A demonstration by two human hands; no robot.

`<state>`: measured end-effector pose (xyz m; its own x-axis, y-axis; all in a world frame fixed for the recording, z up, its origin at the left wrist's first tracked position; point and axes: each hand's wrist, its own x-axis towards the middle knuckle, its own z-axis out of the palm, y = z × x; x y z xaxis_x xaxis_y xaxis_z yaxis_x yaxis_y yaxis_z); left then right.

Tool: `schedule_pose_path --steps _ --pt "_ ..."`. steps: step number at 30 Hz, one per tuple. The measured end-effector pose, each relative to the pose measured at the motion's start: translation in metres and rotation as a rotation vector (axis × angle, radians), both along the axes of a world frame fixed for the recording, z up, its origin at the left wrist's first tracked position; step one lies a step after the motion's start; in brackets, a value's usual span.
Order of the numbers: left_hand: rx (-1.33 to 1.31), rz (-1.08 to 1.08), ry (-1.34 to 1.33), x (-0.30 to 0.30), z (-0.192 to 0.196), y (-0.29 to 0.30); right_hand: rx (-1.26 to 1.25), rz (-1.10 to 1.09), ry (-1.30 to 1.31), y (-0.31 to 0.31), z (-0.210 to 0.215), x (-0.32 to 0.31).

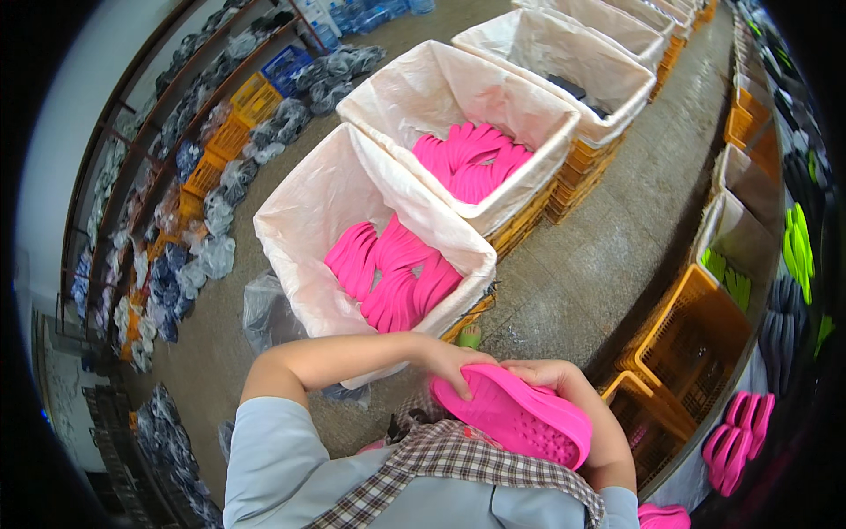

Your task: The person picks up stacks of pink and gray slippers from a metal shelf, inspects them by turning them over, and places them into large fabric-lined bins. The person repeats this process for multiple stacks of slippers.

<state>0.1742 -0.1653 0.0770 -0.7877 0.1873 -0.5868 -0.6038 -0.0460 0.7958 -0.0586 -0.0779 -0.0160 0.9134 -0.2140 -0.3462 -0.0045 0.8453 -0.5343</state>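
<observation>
At five o'clock, left hand (448,362) and right hand (545,374) hold a pink shoe (515,413); light, even pressure likely suits best.

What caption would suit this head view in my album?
Left hand and right hand hold a pink sole near lined bins of pink pieces.

Person wears lt. grey-blue short-sleeved fabric top (441,507); L sleeve (273,450) is loose, ends nr. elbow, R sleeve (620,509) also short. Over it, brown-&-white checked cloth apron (449,454) w/ matching checked strap (366,498), plus small red mark (477,435) nr. ctr. L hand (451,365) & R hand (545,374) bare.
</observation>
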Motion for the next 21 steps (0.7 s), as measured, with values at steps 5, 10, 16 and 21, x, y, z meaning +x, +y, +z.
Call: schedule_pose_path --steps 5,10,16,21 --pt "-0.157 0.221 0.14 0.057 -0.026 -0.013 -0.473 0.103 0.194 -0.068 0.021 0.027" --pt "-0.186 0.667 0.216 0.145 -0.047 -0.01 -0.614 -0.417 0.625 -0.15 0.066 0.068" --pt "-0.449 1.324 0.004 0.287 -0.086 -0.036 -0.654 -1.155 0.566 -0.2 0.058 0.121" --pt "-0.726 1.806 0.085 0.355 -0.154 -0.133 -0.722 -0.657 0.688 -0.219 0.0 0.187"
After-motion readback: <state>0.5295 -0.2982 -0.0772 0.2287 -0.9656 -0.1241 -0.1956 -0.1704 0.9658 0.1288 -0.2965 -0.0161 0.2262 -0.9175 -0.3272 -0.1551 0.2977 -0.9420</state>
